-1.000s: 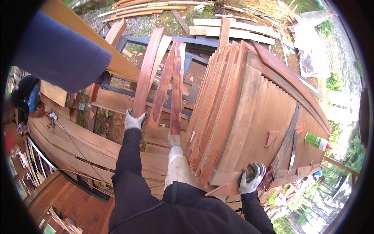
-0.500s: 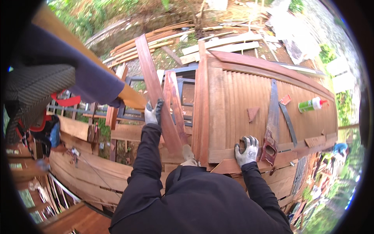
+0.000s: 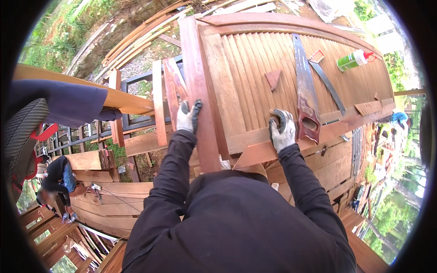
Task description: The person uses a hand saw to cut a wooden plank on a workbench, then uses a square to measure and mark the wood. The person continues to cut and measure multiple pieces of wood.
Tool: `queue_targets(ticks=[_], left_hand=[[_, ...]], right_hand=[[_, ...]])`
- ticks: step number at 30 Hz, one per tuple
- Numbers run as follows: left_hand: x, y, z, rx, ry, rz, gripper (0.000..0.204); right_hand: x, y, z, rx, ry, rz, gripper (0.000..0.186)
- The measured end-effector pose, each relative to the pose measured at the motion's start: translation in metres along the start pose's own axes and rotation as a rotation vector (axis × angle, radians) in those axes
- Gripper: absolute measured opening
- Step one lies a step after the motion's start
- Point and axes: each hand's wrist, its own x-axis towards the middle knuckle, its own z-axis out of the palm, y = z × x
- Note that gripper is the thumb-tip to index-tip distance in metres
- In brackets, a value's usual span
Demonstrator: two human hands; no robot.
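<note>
My left hand [image 3: 188, 117], in a white glove with dark fingers, grips a long reddish board [image 3: 202, 98] lying along the left side of a louvred wooden panel [image 3: 243, 73]. My right hand [image 3: 282, 129], gloved alike, is curled at the panel's lower part; what its fingers hold, if anything, is unclear. Beside it lies a handsaw [image 3: 303, 82] with a wooden handle. A triangular offcut [image 3: 272, 78], a dark metal strip [image 3: 327, 86] and a green bottle with red cap [image 3: 349, 61] lie on the panel.
A yellowish beam [image 3: 77, 77] with dark cloth [image 3: 63, 93] over it crosses the left. Loose boards [image 3: 159, 104] rest on a dark metal frame [image 3: 132, 84]. A person [image 3: 59, 182] crouches at lower left. Timber [image 3: 136, 34] lies on the ground behind. Plank staging [image 3: 114, 204] runs below.
My left hand has brought the board rightward against the panel's side. My right hand's fingers have curled tighter. The view has swung, so the panel appears higher.
</note>
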Motion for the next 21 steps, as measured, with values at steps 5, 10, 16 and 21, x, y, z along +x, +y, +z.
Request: queue_targets(ticks=[5, 10, 16, 21], left_hand=[[-0.005, 0.020, 0.021, 0.019, -0.035, 0.099, 0.056], [-0.016, 0.046, 0.040, 0.042, 0.037, 0.112, 0.039], [-0.024, 0.031, 0.035, -0.033, 0.010, 0.117, 0.046], [-0.007, 0.000, 0.020, 0.055, 0.004, 0.106, 0.061]], right_hand=[[0.002, -0.008, -0.001, -0.003, 0.006, 0.011, 0.029], [0.004, -0.001, 0.005, -0.039, 0.026, -0.017, 0.030], [0.005, 0.002, 0.007, -0.054, 0.045, -0.033, 0.030], [0.006, 0.000, 0.008, -0.049, 0.038, -0.031, 0.031]])
